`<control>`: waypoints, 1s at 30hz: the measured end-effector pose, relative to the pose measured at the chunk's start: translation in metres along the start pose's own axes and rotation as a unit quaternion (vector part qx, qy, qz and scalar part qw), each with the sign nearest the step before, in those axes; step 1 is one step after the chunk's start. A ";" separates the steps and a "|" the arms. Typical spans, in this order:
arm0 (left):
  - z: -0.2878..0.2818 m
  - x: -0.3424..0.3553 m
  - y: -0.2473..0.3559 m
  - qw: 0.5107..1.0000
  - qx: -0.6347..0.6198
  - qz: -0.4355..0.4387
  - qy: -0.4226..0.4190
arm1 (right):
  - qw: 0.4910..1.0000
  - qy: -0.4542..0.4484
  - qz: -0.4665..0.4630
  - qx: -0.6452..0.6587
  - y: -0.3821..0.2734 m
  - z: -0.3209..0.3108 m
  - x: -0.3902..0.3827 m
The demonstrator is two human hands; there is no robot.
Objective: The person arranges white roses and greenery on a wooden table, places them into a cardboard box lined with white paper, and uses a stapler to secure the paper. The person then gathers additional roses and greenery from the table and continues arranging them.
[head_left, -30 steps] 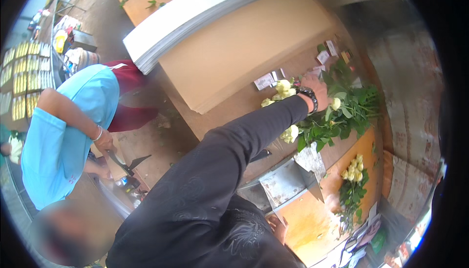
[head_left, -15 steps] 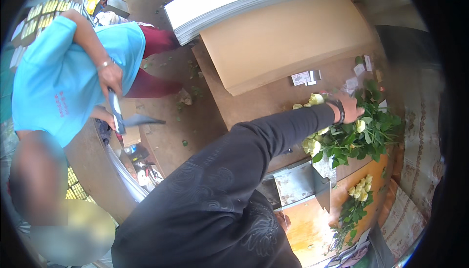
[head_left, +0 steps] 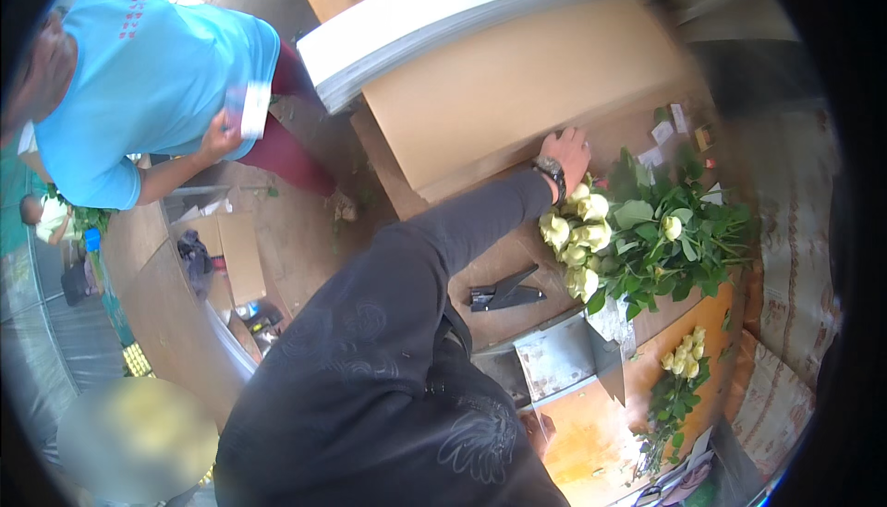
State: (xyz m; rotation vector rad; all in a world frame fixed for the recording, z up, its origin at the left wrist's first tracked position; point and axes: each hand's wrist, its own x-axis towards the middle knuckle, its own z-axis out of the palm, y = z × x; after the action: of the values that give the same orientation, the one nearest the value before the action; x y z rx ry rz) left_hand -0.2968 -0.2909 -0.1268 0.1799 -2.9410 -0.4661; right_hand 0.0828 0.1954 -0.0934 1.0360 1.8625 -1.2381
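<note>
My left hand (head_left: pixel 567 158), wearing a dark bracelet at the wrist, reaches palm down over the brown table beside the front edge of a cardboard sheet (head_left: pixel 517 91). Its fingers look bent and slightly apart; whatever lies beneath them is hidden. Right next to it are the pale cream roses (head_left: pixel 577 234) of a large leafy bunch (head_left: pixel 661 248). A black stapler-like hand tool (head_left: pixel 506 294) lies on the table below my forearm. Only part of my right hand (head_left: pixel 539 430) shows past my dark jacket, by the orange tabletop, and its fingers are mostly hidden.
A metal box-like stand (head_left: pixel 559 356) is near the stapler. A smaller rose bunch (head_left: pixel 679 382) lies on the orange tabletop (head_left: pixel 587 442). White sheets (head_left: pixel 462 8) are stacked behind the cardboard. A person in a blue shirt (head_left: pixel 166 73) stands at the left, holding a white object (head_left: pixel 254 109).
My left hand has moved left from above the leaves to the cardboard's edge, covering where a small box lay. The stapler has come into view. The other person has turned and shifted upward.
</note>
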 end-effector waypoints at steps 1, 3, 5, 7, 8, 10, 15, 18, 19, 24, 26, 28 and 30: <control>0.003 -0.001 0.001 1.000 0.008 0.005 0.014 | 1.000 0.016 0.002 -0.010 0.002 -0.001 0.002; 0.008 0.000 0.001 1.000 0.016 0.019 0.010 | 1.000 -0.001 -0.026 0.005 0.006 -0.003 0.005; 0.010 0.003 -0.002 0.999 0.001 0.033 0.003 | 0.999 0.025 -0.034 0.029 0.009 -0.002 0.006; 0.011 0.005 -0.007 0.999 0.005 0.050 -0.004 | 0.999 0.020 -0.008 0.034 0.007 0.001 0.007; 0.010 0.005 -0.009 0.998 0.007 0.063 -0.014 | 0.998 0.033 -0.002 0.052 0.006 0.003 0.007; 0.009 0.004 -0.011 0.996 0.022 0.078 -0.036 | 0.998 0.037 -0.004 0.046 0.000 0.008 0.010; 0.004 -0.005 -0.011 0.991 0.037 0.108 -0.074 | 0.998 0.038 -0.007 0.047 -0.009 0.025 0.021; 0.002 -0.016 -0.011 0.987 0.033 0.136 -0.081 | 0.998 0.040 -0.009 0.048 -0.010 0.031 0.027; 0.001 -0.020 -0.011 0.987 0.033 0.139 -0.067 | 0.998 0.042 -0.013 0.049 -0.010 0.033 0.028; 0.006 -0.029 -0.014 0.988 -0.014 0.111 -0.105 | 0.997 0.042 -0.026 0.053 -0.002 0.031 0.042; 0.010 -0.027 -0.016 0.990 -0.062 0.102 -0.073 | 0.997 0.044 -0.037 0.050 0.011 0.023 0.049; 0.013 -0.024 -0.019 0.987 -0.105 0.104 -0.055 | 0.997 0.042 -0.060 0.039 0.032 0.007 0.050; 0.010 -0.018 -0.029 0.982 -0.138 0.098 -0.086 | 0.993 0.043 -0.113 -0.009 0.053 -0.006 0.052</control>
State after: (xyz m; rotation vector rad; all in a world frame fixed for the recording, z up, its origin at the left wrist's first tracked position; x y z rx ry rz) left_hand -0.2781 -0.3122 -0.1477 -0.1917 -2.9727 -0.8874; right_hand 0.1043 0.2268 -0.1568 0.9006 2.0999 -1.3205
